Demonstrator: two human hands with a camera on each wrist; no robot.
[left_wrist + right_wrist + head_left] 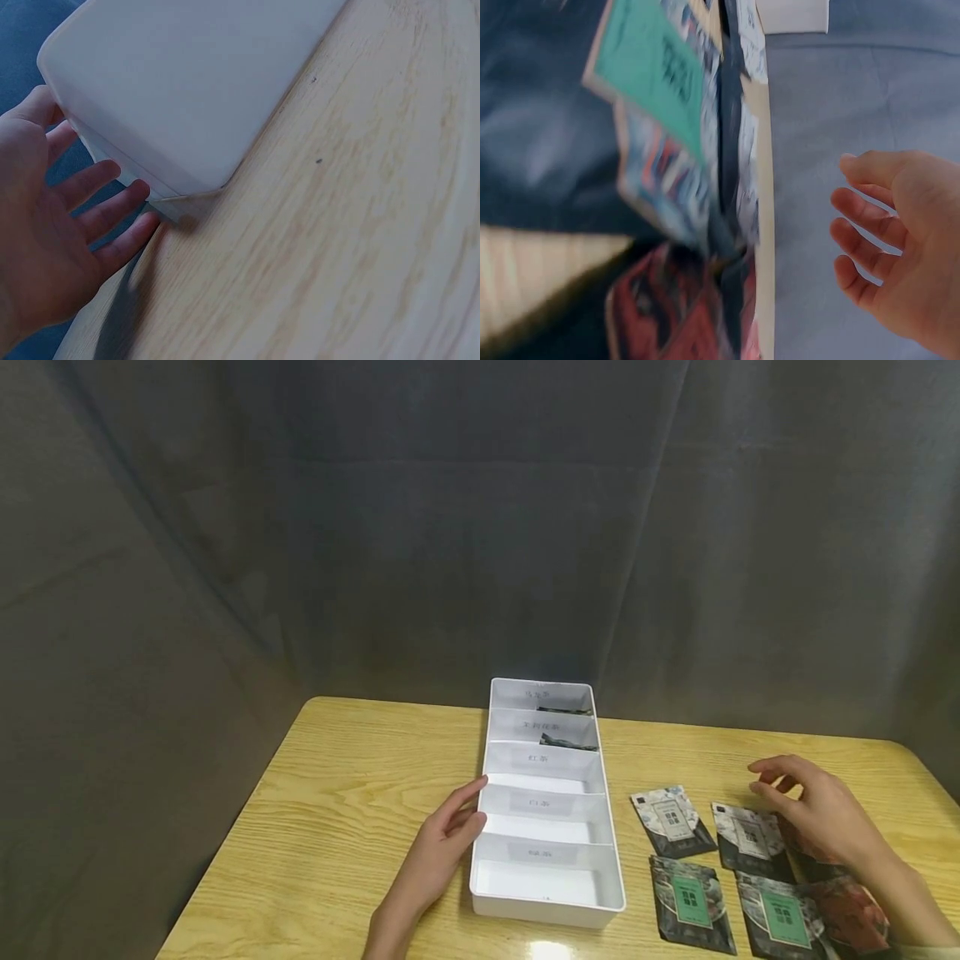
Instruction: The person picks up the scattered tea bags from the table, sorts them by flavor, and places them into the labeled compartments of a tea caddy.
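A long white divided box with labelled compartments stands on the table. My left hand rests against its left side, thumb and forefinger at the rim; the left wrist view shows the fingers extended along the box wall. My right hand is raised over the packets at the right, fingers loosely bent with nothing between them. Below and beside it lie two white-labelled tea packets, the left one and the right one, and partly hidden red packets.
Two green-labelled tea packets, one left of the other, lie nearer the front. Dark packets stand in the two farthest compartments. A grey curtain hangs behind the wooden table.
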